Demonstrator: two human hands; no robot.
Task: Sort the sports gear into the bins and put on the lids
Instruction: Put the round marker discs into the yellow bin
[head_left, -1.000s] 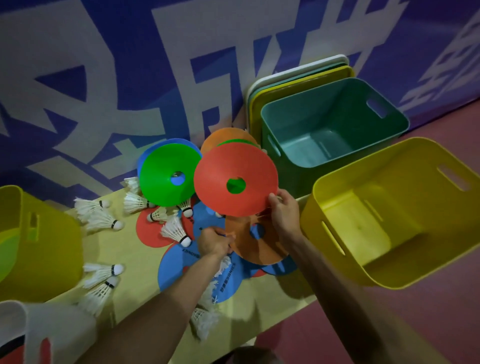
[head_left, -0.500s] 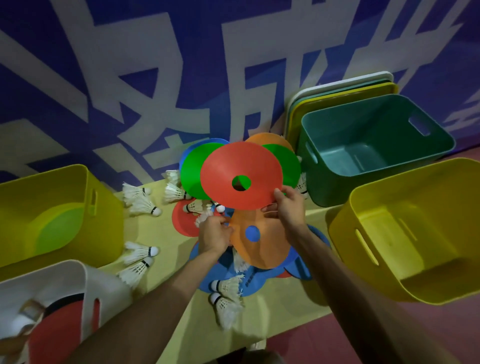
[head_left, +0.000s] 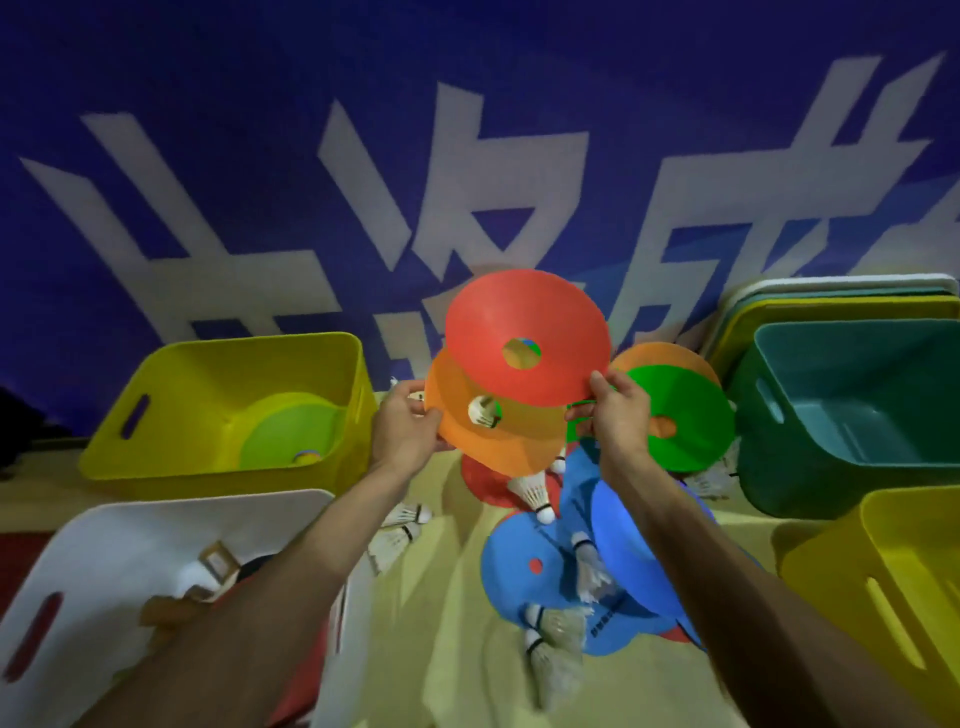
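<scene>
Left hand: the left hand (head_left: 410, 434) is raised above the table (head_left: 457, 675). Its grip is closed on the left rim of the orange disc (head_left: 498, 447).
Right hand: the right hand (head_left: 621, 421) is at about the same height. Its grip pinches the lower right rim of the red disc (head_left: 524, 317).
Held discs: both are in the air in the middle of the scene, tilted with their faces toward the person. The red disc covers the top part of the orange disc.
Green disc: the green disc (head_left: 691, 410) is just right of the right hand and partly behind it. I cannot tell if the fingers touch it.
Blue discs: the blue discs (head_left: 524, 566) lie flat on the table, near, partly under the right forearm.
Shuttlecocks: white shuttlecocks (head_left: 535, 493) lie on and around the blue discs. One shows through the hole of the orange disc.
Left yellow bin: the left yellow bin (head_left: 171, 467) stands far left, with a lime disc (head_left: 283, 436) flat on its bottom.
White bin: the white bin (head_left: 182, 512) is near left, under the left forearm. Its contents are blurred.
Teal bin: the teal bin (head_left: 810, 488) stands far right.
Right yellow bin: the right yellow bin (head_left: 852, 587) is near right, just in front of the teal bin.
Lids: the lids (head_left: 810, 299) lean on the wall (head_left: 260, 156) behind the teal bin.
</scene>
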